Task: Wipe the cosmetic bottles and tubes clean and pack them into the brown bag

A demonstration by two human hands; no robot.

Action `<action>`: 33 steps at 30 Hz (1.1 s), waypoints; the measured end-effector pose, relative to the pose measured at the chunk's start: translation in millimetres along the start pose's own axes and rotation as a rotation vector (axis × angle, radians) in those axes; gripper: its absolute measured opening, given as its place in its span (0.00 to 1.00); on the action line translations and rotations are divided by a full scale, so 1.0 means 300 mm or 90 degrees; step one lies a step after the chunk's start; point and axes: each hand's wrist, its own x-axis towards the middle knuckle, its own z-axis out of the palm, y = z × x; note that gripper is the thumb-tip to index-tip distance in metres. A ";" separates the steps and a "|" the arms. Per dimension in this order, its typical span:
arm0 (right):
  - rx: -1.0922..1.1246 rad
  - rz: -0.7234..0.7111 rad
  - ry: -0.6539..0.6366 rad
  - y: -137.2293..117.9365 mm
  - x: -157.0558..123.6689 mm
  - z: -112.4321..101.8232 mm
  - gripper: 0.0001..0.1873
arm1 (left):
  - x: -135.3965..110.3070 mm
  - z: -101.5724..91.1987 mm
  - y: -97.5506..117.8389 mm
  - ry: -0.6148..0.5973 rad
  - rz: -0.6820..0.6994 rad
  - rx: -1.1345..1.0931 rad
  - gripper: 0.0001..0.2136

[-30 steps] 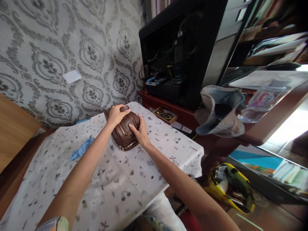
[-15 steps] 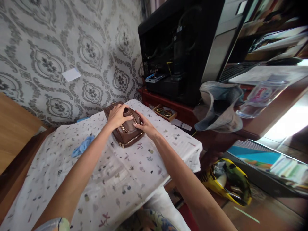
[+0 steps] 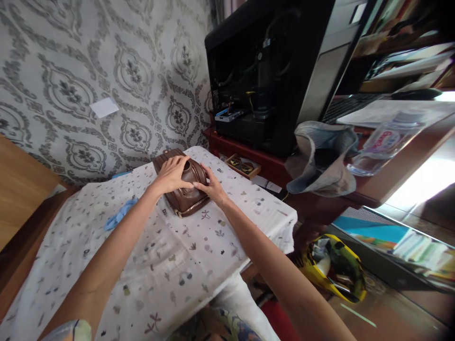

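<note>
A brown leather bag with gold-coloured zips lies on the cloth-covered table, its strap side toward the wall. My left hand grips it from the left, fingers spread over its top and thumb on the front pocket. On the other side my right hand grips the bag's right edge, with its thumb on the front close to the left thumb tip. The front pocket's zip is partly hidden under both thumbs. A crumpled light-blue cloth lies left of the bag, near my left forearm.
The table wears a white printed cloth. To the right stand an open black computer case, a tray of glasses, a fabric pouch and a clear bottle. A yellow bag is low on the right.
My two thumbs have come closer together over the front pocket. The bag stays in nearly the same place, and the view has shifted slightly.
</note>
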 end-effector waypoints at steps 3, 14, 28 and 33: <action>0.013 0.018 -0.010 -0.015 -0.002 -0.013 0.50 | 0.005 0.004 -0.007 -0.017 0.003 0.005 0.45; 0.076 0.053 -0.043 -0.048 0.002 -0.039 0.44 | 0.016 -0.015 -0.020 -0.063 0.012 -0.012 0.43; -0.016 0.011 -0.040 0.010 0.001 -0.037 0.52 | 0.015 -0.014 -0.031 -0.050 0.034 -0.011 0.44; -0.057 -0.006 -0.027 0.019 0.001 -0.037 0.50 | 0.017 -0.011 -0.035 -0.042 0.032 -0.010 0.42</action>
